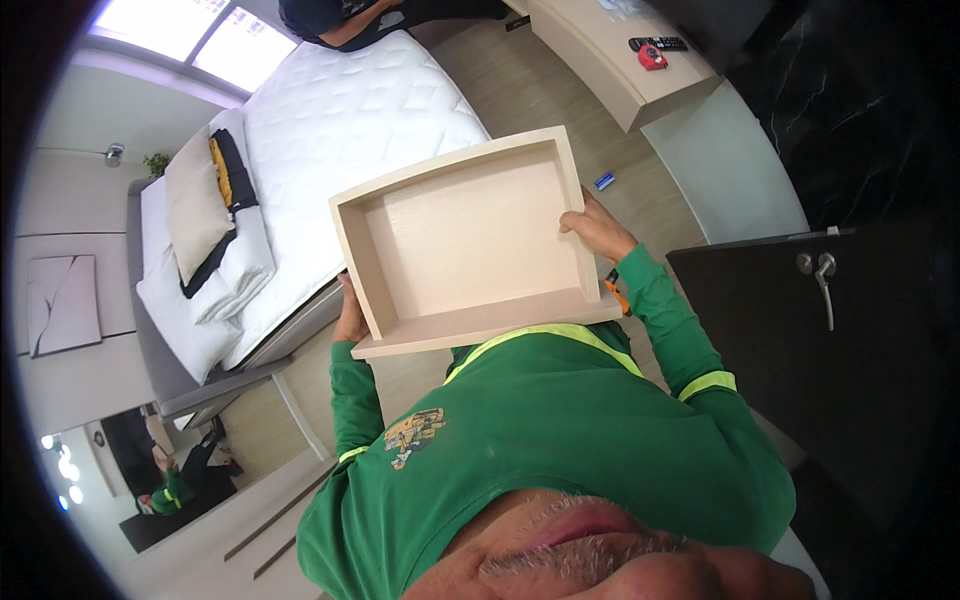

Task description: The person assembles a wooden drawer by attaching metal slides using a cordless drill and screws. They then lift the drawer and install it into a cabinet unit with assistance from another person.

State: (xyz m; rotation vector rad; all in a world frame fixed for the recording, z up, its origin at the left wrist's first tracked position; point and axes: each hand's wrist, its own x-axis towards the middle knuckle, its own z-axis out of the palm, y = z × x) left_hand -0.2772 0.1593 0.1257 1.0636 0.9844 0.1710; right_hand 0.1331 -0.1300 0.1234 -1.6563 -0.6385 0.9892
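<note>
A pale wood-coloured drawer, open side up and with nothing inside, is held in front of my waist. Its wider front panel lies on the side nearest my body. My left hand grips the drawer's left side near the front panel; most of those fingers are hidden behind the wall. At the right wall, my right hand has its thumb over the rim and its fingers outside. Beside the drawer's right front corner, an orange and black object shows in part.
A bed with a white mattress and pillows stands ahead and left. A small blue object lies on the floor. The desk bears a remote and a red tape measure. A dark door is at right; another person is beyond the bed.
</note>
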